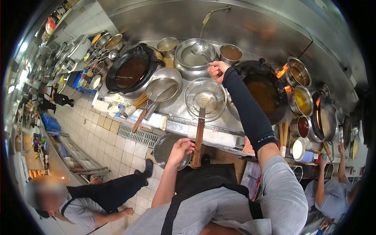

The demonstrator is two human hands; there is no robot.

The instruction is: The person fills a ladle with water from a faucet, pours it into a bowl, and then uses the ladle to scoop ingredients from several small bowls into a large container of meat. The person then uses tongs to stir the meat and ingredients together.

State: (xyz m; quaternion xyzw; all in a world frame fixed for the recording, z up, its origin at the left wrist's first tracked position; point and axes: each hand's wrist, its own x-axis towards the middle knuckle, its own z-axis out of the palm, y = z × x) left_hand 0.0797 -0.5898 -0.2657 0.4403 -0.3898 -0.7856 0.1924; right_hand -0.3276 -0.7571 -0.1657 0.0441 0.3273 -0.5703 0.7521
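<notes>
My right hand [218, 71], below a black arm sleeve, is closed on the handle of a metal ladle [201, 47]. The ladle's bowl is over a wide metal pot [181, 58] of cloudy liquid, under water running from a tap [211, 15]. Loosely curled, with nothing visible in it, my left hand [182, 150] is beside the wooden handle of a wire-mesh strainer [199, 143]. That strainer's round basket rests on the steel counter. A perforated metal scoop [167, 74] and another strainer lie to its left.
Two dark woks of brown liquid, a left wok [121, 74] and a right wok [261, 94], flank the pot. Flames [281, 71] burn near metal pots at the right. A large metal pot [162, 150] stands low by my left hand. Co-workers are at both sides.
</notes>
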